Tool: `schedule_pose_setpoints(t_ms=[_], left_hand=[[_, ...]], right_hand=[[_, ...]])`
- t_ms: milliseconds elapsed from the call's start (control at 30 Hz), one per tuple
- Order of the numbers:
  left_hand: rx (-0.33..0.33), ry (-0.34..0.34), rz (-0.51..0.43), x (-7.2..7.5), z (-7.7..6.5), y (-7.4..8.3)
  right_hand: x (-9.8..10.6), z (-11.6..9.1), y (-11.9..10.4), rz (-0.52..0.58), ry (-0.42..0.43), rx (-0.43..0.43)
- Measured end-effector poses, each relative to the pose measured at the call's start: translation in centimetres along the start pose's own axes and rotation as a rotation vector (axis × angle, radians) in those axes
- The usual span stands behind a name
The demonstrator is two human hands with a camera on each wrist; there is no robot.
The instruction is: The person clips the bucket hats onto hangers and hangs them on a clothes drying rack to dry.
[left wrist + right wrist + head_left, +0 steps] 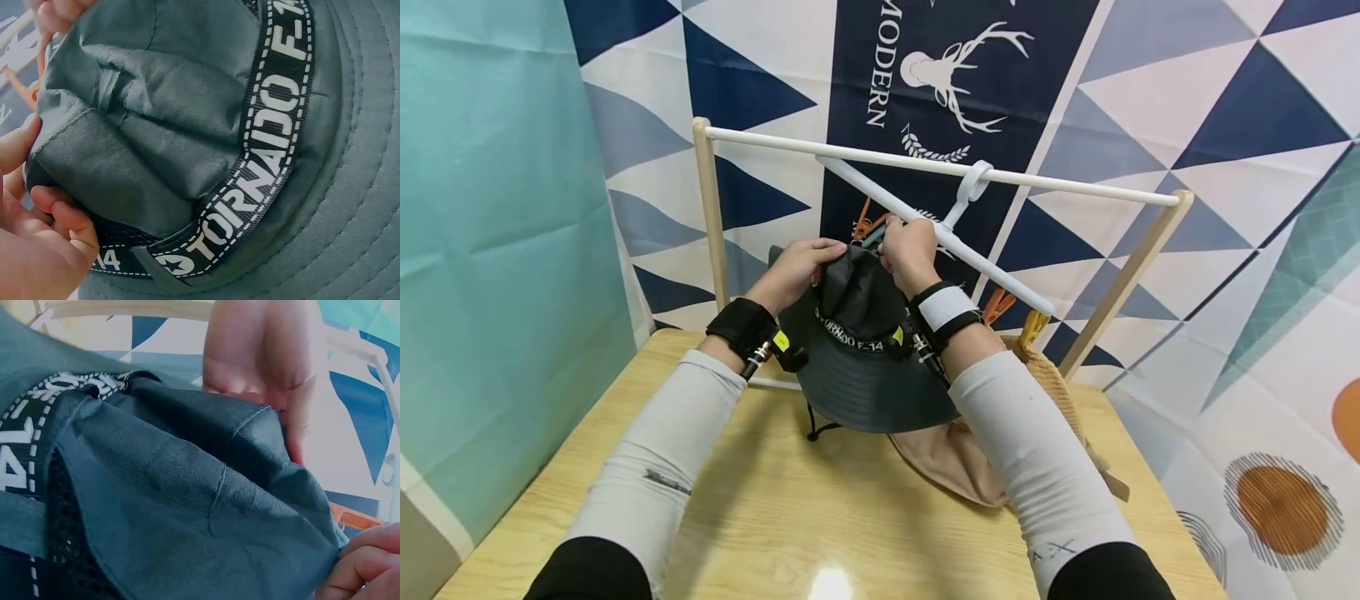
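Observation:
A dark grey-green sun hat (865, 292) with a "TORNADO F-14" band hangs crown up below a white hanger (925, 233). My left hand (801, 267) pinches the left side of its crown, and in the left wrist view the thumb and curled fingers grip the cloth (125, 144). At the crown's top, my right hand (912, 250) has its fingers curled round a teal clothespin (874, 237), mostly hidden by the fingers. In the right wrist view, those fingers are right at the tip of the bunched crown (275, 531).
The hanger's hook goes over a white rail (1075, 188) between wooden posts. Orange clothespins (998, 307) and a yellow clothespin (1034, 327) are on the hanger. A beige hat (958, 467) hangs at the right, low over the wooden table (790, 508). Patterned cloth stands behind.

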State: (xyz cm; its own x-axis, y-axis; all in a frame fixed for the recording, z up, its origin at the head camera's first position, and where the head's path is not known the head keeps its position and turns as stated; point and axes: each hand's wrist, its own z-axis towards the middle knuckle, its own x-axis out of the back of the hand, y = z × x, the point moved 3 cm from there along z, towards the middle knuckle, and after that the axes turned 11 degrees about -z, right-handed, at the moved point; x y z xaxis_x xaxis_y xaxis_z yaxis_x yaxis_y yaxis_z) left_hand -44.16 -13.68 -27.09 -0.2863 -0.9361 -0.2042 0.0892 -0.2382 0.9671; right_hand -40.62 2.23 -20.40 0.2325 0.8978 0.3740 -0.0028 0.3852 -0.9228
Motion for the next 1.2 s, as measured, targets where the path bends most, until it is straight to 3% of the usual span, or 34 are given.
schedule_pose_setpoints(t_ms=[200, 433, 633, 1000, 1200], left_hand=[[0.103, 0.012, -0.106, 0.1, 0.8, -0.7], [0.193, 0.009, -0.251, -0.1, 1.0, -0.3], [0.242, 0.045, -0.301, -0.6, 1.2, -0.4], [0.154, 0.088, -0.274, -1.3, 1.0, -0.3], [0.069, 0.141, -0.122, -1.3, 0.9, -0.7]], right_hand=[[0.5, -0.1, 0.4, 0.015, -0.05, 0.008], [0.7, -0.3, 0.2, 0.011, -0.08, 0.037], [0.8, -0.5, 0.2, -0.02, -0.094, 0.045], [0.9, -0.5, 0.3, -0.072, -0.065, 0.012], [0.9, -0.1, 1.2, -0.037, -0.015, 0.029]])
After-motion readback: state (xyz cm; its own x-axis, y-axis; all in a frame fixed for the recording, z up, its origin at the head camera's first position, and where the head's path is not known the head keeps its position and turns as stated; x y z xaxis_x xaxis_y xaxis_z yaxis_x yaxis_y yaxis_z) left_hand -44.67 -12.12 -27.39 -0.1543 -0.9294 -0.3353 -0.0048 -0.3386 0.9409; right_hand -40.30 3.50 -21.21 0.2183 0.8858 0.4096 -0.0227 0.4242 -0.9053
